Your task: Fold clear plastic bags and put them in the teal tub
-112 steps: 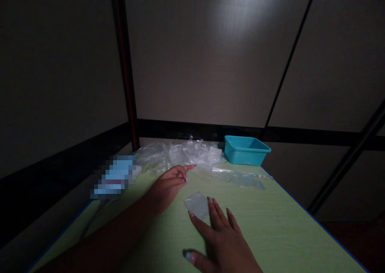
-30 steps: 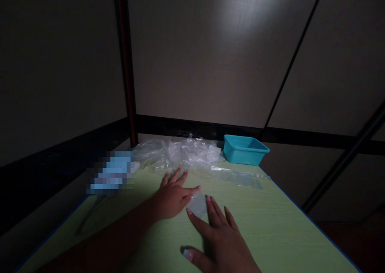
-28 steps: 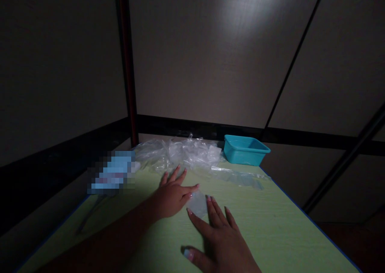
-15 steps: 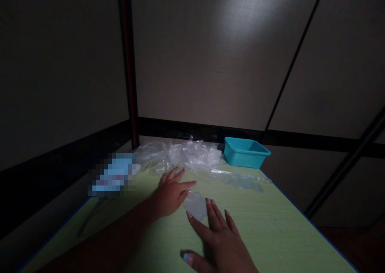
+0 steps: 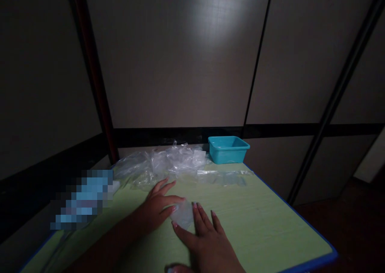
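Observation:
A small clear plastic bag lies flat on the green table. My right hand rests open on the table, with its fingertips pressing on the bag's near right edge. From the left, my left hand lies with fingers spread, and its thumb and forefinger touch the bag's left edge. Neither hand has lifted the bag.
A heap of clear plastic bags sits at the table's far end, with a flat strip of plastic to its right. A teal tub stands at the far right corner. A blurred blue patch lies at the left. Dark wall panels stand behind.
The view has swung to the right and everything sits further left in the picture. Both hands stay on the small bag, with the left fingers closer against its edge.

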Tool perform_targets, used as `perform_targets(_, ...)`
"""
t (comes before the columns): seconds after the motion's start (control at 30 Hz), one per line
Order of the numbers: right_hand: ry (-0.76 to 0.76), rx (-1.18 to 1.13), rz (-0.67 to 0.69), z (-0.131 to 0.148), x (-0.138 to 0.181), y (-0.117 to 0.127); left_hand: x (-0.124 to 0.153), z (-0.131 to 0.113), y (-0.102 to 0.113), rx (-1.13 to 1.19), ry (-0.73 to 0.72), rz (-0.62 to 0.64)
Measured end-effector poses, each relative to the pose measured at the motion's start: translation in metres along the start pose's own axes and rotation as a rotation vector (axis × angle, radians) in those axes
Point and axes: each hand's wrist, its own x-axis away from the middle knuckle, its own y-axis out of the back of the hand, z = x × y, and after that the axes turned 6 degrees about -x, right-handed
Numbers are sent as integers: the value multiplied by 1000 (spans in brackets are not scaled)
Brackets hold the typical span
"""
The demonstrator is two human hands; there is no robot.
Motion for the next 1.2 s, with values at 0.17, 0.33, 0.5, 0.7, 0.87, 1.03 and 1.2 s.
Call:
perform_targets(0.17,-21,-24,27,7,3,6,0,5,-7,-9,17,23)
perform_targets(0.33,-33,-12,40,11,5,10,-1,11,-12,-36,26,-14)
perform_targets(0.5,-42,-11,44,11,4,7,-2,9,-9,-50,33,-84)
perform_targets(0.7,-50,-28,24,12,4,6,-2,3,-5,3,-4,-107)
perform_targets(0.87,-39,-12,30,11,5,6,1,-1,-5,32,-24,-21)
perform_targets(1.03,-27,-7,13,11,6,5,3,0,-1,28,-22,60)
perform_targets(1.2,-40,-3,21,12,6,6,2,2,4,30,-17,118)
